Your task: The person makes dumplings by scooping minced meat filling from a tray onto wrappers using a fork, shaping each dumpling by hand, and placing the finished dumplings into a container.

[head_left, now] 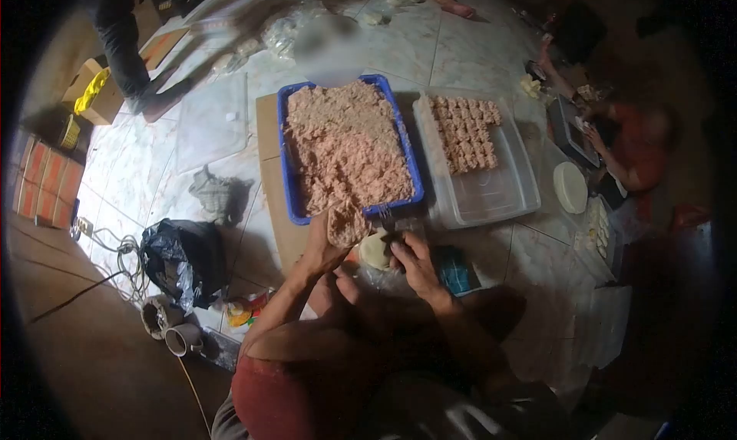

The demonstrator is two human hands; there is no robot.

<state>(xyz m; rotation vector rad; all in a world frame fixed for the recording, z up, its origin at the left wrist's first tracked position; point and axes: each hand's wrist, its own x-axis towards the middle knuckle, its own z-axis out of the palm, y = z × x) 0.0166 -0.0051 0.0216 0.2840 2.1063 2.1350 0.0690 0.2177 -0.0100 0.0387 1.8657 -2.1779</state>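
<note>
A blue tray (419, 181) heaped with pale pink minced meat filling (349, 148) lies in front of me. At its near edge my left hand (326, 244) cups a clump of filling (349, 224); whether a wrapper is under the clump cannot be made out. My right hand (414, 262) grips a fork (385, 216), its tines up by the tray's near rim. Between my hands, close to the right fingers, is a stack of round pale dough wrappers (375, 253). Right of the tray, a clear plastic container (491, 194) bears rows of shaped pieces (463, 133).
Cardboard (270, 148) lies under the tray. At left are a clear lid (213, 125), a grey cloth (219, 193), a black plastic bag (183, 256), a mug (183, 339) and cables. Another person (637, 145) sits at right; a person's leg (123, 49) stands at upper left.
</note>
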